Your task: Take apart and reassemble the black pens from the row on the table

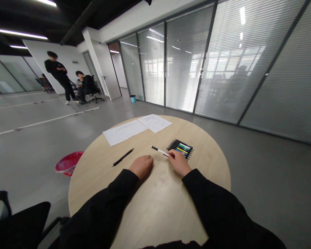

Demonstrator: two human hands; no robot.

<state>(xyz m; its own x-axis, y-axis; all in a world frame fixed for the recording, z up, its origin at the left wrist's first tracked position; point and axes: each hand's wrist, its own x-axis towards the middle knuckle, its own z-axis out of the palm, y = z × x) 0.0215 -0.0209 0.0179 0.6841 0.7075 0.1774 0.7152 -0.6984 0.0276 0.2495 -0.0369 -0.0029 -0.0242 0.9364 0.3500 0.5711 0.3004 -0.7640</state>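
Note:
I sit at a round wooden table (155, 204). My right hand (179, 162) pinches the near end of a white pen with a black tip (158, 150), which lies low over the tabletop and points away to the left. Just beyond that hand, a row of several black pens with coloured bands (180, 148) lies side by side. My left hand (141, 165) rests on the table as a loose fist with nothing showing in it. A black pen (122, 157) lies alone to the left of it.
Two white paper sheets (124, 132) (154, 122) lie at the table's far edge. A red basket (68, 162) stands on the floor to the left and a black chair (18, 221) at lower left. Two people (59, 76) are far back left. Glass walls with blinds run along the right.

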